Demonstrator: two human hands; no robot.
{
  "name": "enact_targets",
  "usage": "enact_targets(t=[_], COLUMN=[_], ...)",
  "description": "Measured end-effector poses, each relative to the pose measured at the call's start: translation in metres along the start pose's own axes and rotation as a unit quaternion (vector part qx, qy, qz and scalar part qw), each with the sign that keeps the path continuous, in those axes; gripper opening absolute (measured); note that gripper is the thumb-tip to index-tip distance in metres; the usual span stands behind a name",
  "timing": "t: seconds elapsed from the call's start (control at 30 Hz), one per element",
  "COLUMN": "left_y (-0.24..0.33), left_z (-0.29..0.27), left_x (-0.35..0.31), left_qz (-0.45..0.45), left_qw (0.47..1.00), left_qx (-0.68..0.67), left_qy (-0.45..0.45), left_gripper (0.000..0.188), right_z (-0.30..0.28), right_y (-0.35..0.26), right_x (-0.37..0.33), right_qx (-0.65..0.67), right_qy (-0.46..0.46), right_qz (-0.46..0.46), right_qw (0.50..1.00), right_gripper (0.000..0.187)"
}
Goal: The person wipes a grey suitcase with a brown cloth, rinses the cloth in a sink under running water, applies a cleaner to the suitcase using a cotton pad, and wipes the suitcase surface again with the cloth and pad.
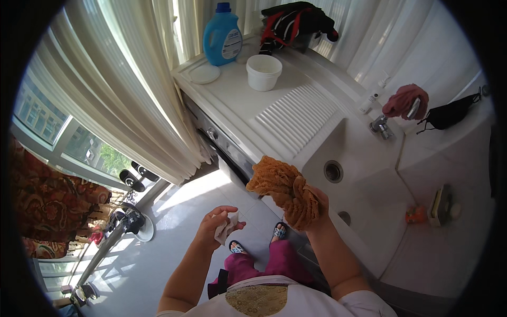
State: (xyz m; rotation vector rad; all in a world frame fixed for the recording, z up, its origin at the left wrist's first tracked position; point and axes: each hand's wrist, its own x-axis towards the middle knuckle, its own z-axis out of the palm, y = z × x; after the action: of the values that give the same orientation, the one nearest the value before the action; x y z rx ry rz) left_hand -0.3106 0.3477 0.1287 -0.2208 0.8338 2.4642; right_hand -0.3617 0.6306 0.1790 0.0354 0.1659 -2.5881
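My right hand (320,210) is closed round a bunched orange-brown cloth (280,185) with a crinkled, textured surface. The cloth is held up near the front edge of the white sink (364,174), and its folds cover most of my fingers. Lower and to the left, over the floor, my left hand (209,226) grips a small crumpled white tissue (227,228), its fingers curled about it. A gap separates the two hands.
Beyond the ribbed washboard (296,113) stand a white tub (263,73), a white lid (205,74) and a blue detergent bottle (222,39). Dark red-trimmed fabric (296,24) lies behind. A pink cloth (405,101) drapes the faucet (381,127). Curtains (121,68) hang left.
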Motion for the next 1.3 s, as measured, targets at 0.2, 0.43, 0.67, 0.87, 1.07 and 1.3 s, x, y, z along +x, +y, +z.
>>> enact_targets(t=[0.2, 0.43, 0.67, 0.87, 1.07, 1.3], left_y=[-0.042, -0.114, -0.122, -0.118, -0.119, -0.130], left_z=[0.144, 0.224, 0.246, 0.266, 0.264, 0.241], left_x=[0.106, 0.194, 0.235, 0.270, 0.279, 0.301], left_qz=[-0.022, -0.115, 0.015, 0.020, -0.121, -0.110], left_qw=[0.967, 0.950, 0.871, 0.905, 0.944, 0.934], left_qx=[0.236, 0.281, 0.484, 0.414, 0.296, 0.326], left_qy=[-0.095, -0.077, -0.087, -0.096, -0.079, -0.100], left_gripper=[0.045, 0.032, 0.041, 0.053, 0.047, 0.035], right_z=[-0.031, -0.056, -0.050, -0.028, -0.017, -0.010], right_y=[-0.118, -0.216, -0.288, -0.363, -0.360, -0.379], right_x=[-0.040, -0.070, -0.073, -0.057, -0.084, -0.059], right_qx=[-0.674, -0.207, -0.182, -0.387, -0.368, -0.459], right_qy=[0.235, 0.191, 0.237, 0.284, 0.440, 0.412], right_qz=[-0.277, -0.255, -0.166, -0.247, -0.276, -0.255], right_qw=[0.643, 0.925, 0.940, 0.842, 0.771, 0.744], right_gripper=[0.040, 0.054, 0.053, 0.038, 0.039, 0.025])
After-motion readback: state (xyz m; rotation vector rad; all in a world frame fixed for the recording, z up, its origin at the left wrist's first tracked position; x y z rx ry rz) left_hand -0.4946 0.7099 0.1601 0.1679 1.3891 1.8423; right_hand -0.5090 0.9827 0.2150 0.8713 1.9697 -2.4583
